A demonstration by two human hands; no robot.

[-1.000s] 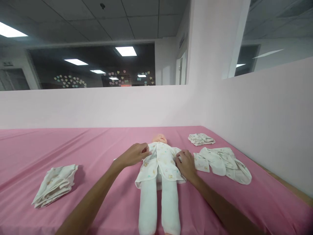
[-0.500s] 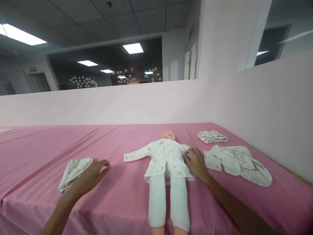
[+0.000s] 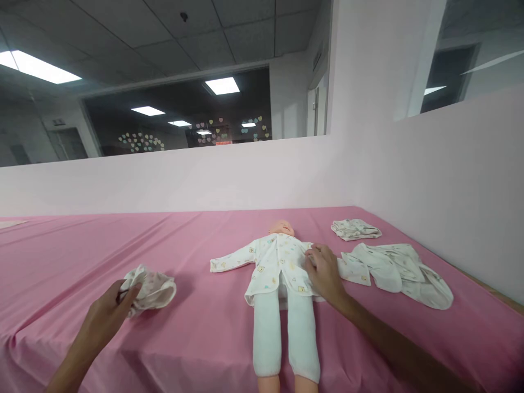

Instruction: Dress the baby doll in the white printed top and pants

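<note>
Around the hands: pink sheet (image 3: 196, 333) under everything, wrinkled on L hand's side; pale wall (image 3: 245, 177) beyond both hands, w/ window (image 3: 184, 109) above it. Folded cloth (image 3: 356, 230), white w/ small print, lies beyond R hand & a bit to its R. Loose garment (image 3: 426, 285), white, rumpled, spread out to R of R hand. Doll (image 3: 282, 227) on its back btwn the hands, head at far end, nearer R hand than L. R hand (image 3: 325, 275) sits over that side of its jacket (image 3: 270, 256), so sleeve top & side edge there hidden. Patterned piece just R of R hand: can't tell if jacket's own sleeve or part of garment. Doll's feet cut off at bottom, betw. the forearms; both forearms run out of frame too. L hand (image 3: 107, 312) pinches white cloth (image 3: 154, 292) btwn thumb & fingers, well apart from doll; cloth bunched, rounded fold facing R, gripped end partly covered by fingers; can't tell if its underside touches sheet. R hand: fingers curled at jacket; can't tell if pinching fabric or just resting. Jacket white w/ small coloured print, front parted at hem, sleeve on L-hand side stretched out flat. Trousers (image 3: 267, 333) plain white, legs straight, slightly apart, bare skin-tone shins below cuffs.
</note>
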